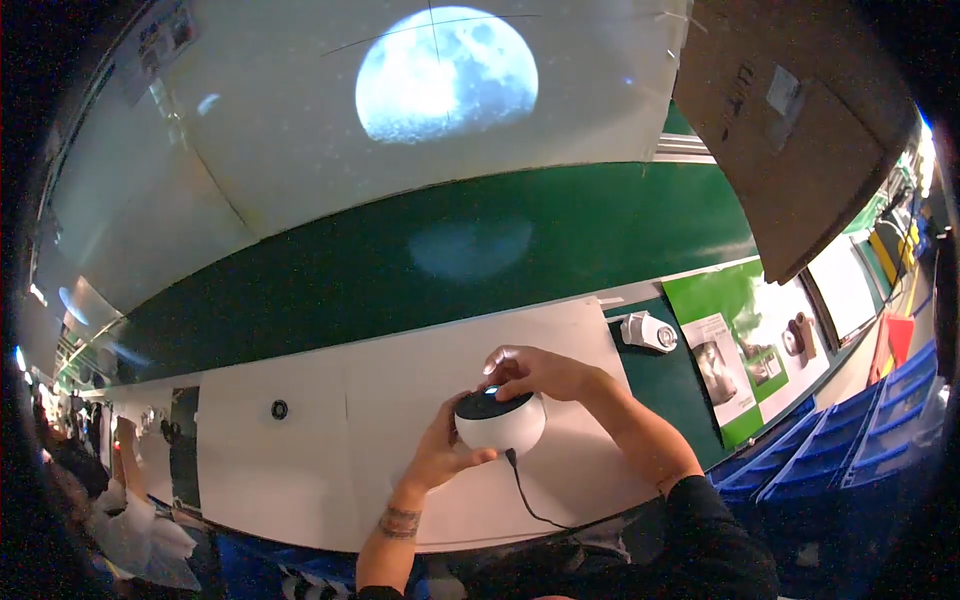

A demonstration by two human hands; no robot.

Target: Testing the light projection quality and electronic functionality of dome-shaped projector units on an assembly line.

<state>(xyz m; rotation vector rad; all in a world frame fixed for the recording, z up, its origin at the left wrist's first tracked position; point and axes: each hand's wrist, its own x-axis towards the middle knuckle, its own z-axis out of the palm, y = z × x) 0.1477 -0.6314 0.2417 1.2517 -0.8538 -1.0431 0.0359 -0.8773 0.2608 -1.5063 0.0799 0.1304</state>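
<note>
A round white projector with a black top stands on the white board, light shining from the opening in its top. My left hand is wrapped round its left side, with the thumb low on the front. From the right, my right hand reaches over the top, its fingers and thumb bent round the lit opening; what the fingertips touch is partly hidden. A black cable runs from the front of the projector toward my body. On the wall ahead shines a bright moon picture.
A small black ring-shaped part lies on the white board at left. At right are a white device, a green printed sheet and blue bins. A cardboard sheet hangs upper right. Another person is far left.
</note>
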